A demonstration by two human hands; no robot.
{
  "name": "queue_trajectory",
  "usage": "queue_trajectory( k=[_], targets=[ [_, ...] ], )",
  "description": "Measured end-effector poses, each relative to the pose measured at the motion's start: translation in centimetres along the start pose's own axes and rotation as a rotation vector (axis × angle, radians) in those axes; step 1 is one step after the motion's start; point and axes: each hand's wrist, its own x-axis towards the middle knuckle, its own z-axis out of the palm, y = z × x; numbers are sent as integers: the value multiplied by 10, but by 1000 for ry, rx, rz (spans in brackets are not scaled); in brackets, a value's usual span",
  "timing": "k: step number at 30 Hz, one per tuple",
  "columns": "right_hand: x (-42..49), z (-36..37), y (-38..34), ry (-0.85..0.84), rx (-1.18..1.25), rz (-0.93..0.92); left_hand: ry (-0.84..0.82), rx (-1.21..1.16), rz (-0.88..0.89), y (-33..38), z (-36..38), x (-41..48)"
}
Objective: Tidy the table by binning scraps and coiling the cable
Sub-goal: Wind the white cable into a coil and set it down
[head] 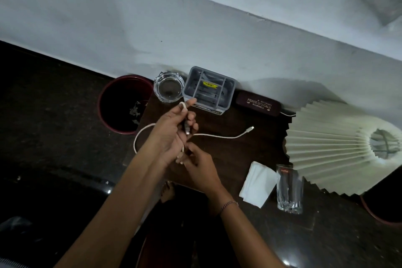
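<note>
A white cable (219,136) lies across the dark wooden table (239,152), its small plug end pointing right near the middle. My left hand (171,130) grips the cable's other end, with a short loop sticking up above the thumb and a longer loop hanging out to the left. My right hand (198,167) sits just below it and pinches the cable between thumb and fingers. A dark red bin (108,93) stands left of the table on the floor, with pale scraps at its bottom.
Along the wall stand a glass ashtray (167,89), a grey compartment organiser (210,90) and a brown spectacle case (258,103). A pleated cream lampshade (335,146) fills the right. A folded white tissue (257,183) and a drinking glass (289,189) stand near the front edge.
</note>
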Motion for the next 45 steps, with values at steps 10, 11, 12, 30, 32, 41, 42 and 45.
queue_trajectory(
  k=[10,11,12,30,32,41,42,45],
  targets=[
    [0,0,-17,6,-7,-74,-18,156,106,17,-25,24],
    [1,1,-21,5,-13,-72,-7,186,128,18,-27,25],
    [2,1,-25,6,-22,-64,7,216,149,19,-29,26],
    [73,-50,-90,-333,-710,-245,-3,1149,259,38,-61,25],
    [77,-53,-93,-316,-681,-255,-19,1177,214,41,-60,23],
    [91,-62,-85,-284,-369,-301,-117,696,-192,43,-53,2],
    [90,-62,-82,-279,-319,-295,-134,643,-214,44,-53,-1],
    [85,-62,-68,-211,-116,-239,-199,496,-255,44,-53,-7]
  ],
)
